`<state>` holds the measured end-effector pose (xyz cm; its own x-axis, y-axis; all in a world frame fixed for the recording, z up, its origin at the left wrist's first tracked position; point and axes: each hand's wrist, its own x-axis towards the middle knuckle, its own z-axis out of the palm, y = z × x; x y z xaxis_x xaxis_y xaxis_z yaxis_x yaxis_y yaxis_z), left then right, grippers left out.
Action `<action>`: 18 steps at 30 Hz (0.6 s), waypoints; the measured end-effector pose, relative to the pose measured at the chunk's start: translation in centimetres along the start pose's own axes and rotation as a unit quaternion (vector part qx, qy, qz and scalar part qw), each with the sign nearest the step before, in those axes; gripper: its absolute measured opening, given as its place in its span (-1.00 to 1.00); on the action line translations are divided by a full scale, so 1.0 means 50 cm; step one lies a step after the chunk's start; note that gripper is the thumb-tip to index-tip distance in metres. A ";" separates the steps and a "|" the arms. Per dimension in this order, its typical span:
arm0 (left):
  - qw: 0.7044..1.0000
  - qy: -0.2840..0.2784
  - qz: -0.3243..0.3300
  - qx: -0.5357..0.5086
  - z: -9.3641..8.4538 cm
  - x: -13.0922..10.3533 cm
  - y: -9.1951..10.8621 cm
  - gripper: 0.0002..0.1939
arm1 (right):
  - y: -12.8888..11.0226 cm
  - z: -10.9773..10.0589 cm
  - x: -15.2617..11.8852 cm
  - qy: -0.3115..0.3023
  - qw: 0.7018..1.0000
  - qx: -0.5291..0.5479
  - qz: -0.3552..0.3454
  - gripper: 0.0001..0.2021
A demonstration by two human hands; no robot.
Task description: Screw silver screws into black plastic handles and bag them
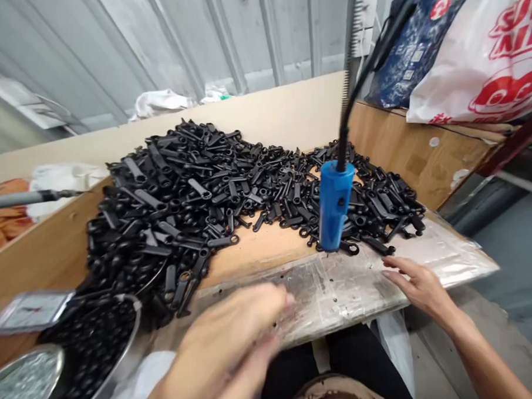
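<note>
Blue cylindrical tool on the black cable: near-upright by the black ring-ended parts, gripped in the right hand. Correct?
Not gripped: the head view shows the bare right hand apart from the blue cylindrical tool. The tool is near-upright by the black ring-ended parts, as you say.

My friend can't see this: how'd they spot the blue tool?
Below the ribbed metal wall is a wooden bench heaped with black parts. Right of its middle is the blue tool, topped by a black cord. Unlike the parts, it's bright blue.
</note>
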<state>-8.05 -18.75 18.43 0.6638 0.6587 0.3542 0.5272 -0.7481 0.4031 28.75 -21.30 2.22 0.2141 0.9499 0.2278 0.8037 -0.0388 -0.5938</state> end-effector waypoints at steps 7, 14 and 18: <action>0.975 -0.131 -0.173 0.047 0.180 0.121 -0.153 -0.65 | -0.060 0.068 0.103 -0.038 0.978 -0.204 -0.006 -0.77; 0.969 -0.177 -0.173 0.010 0.223 0.066 -0.148 -0.64 | -0.082 0.085 0.124 -0.055 0.990 -0.131 0.022 -0.89; 0.959 -0.168 -0.209 -0.092 0.227 0.044 -0.130 -0.64 | -0.072 0.057 0.087 -0.051 0.996 -0.031 0.071 -0.80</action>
<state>-4.01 -13.38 7.02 0.5646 0.8117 -0.1497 0.7019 -0.3769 0.6044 25.21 -16.14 3.15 0.2738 0.9597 0.0636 0.8022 -0.1914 -0.5656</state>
